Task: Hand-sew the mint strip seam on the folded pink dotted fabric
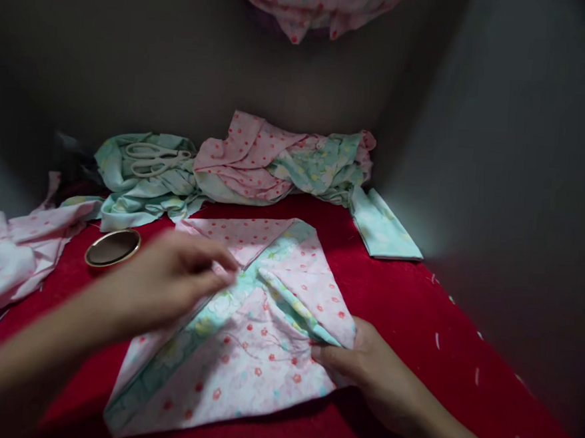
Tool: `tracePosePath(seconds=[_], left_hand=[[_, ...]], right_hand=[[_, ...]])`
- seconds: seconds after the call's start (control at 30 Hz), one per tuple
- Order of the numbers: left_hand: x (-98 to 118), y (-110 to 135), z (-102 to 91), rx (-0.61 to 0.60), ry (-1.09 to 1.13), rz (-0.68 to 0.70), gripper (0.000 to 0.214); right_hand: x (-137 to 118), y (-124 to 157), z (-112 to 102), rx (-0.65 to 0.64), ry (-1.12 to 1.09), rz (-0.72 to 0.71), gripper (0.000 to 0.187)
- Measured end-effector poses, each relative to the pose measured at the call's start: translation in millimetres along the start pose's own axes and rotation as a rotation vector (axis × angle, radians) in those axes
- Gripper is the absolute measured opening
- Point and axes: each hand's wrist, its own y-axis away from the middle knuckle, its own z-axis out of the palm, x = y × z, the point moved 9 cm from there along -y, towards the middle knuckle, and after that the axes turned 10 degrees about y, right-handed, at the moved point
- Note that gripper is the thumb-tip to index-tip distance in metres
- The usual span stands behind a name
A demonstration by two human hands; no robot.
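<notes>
A patchwork fabric piece (pixel 258 350) lies in front of me, pink and white with red flowers, crossed by green floral strips. My right hand (pixel 369 368) grips its right edge, thumb on top and the other fingers underneath. Along the strip beside that thumb, the green cloth stands up in a fold. My left hand (pixel 183 275), blurred by motion, is over the piece's upper left part with thumb and fingers pinched near the centre. Whatever those fingertips hold is too small and smeared to make out. A thin loose thread (pixel 258 353) seems to curve across the fabric.
White-handled scissors (pixel 151 159) rest on crumpled green cloth (pixel 138 201) at the back. Pink dotted fabric (pixel 246 159) is heaped beside it, and folded pale green cloth (pixel 385 225) lies right. A round gold-rimmed dish (pixel 113 248) sits left on the red surface (pixel 415 321). Grey walls enclose it.
</notes>
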Motion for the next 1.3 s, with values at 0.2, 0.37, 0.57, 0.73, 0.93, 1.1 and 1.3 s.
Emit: tracePosePath(seconds=[0.2, 0.37, 0.57, 0.73, 0.93, 1.1, 1.3], left_hand=[[-11, 24, 115.3, -0.291, -0.520, 0.069, 0.019], [-22, 26, 129.5, -0.255, -0.612, 0.138, 0.026], [-16, 12, 102.4, -0.264, 0.001, -0.064, 0.023], [0, 9, 53.2, -0.079, -0.017, -0.035, 0.027], [-9, 17, 81.2, -0.205, -0.381, -0.027, 0.028], [-19, 23, 125.7, -0.265, -0.576, 0.131, 0.025], [-15, 17, 111.0, -0.333, 0.089, -0.073, 0.028]], right_hand=[[6, -3, 0, -0.029, -0.019, 0.000, 0.022], [6, -3, 1, -0.046, -0.065, -0.019, 0.026], [0, -3, 1, -0.041, -0.074, -0.031, 0.026], [1, -4, 0, -0.033, -0.072, -0.016, 0.021], [0, -4, 4, -0.060, -0.093, -0.035, 0.027], [-1, -3, 6, -0.076, -0.093, -0.046, 0.027], [-2, -2, 4, -0.063, -0.076, -0.032, 0.027]])
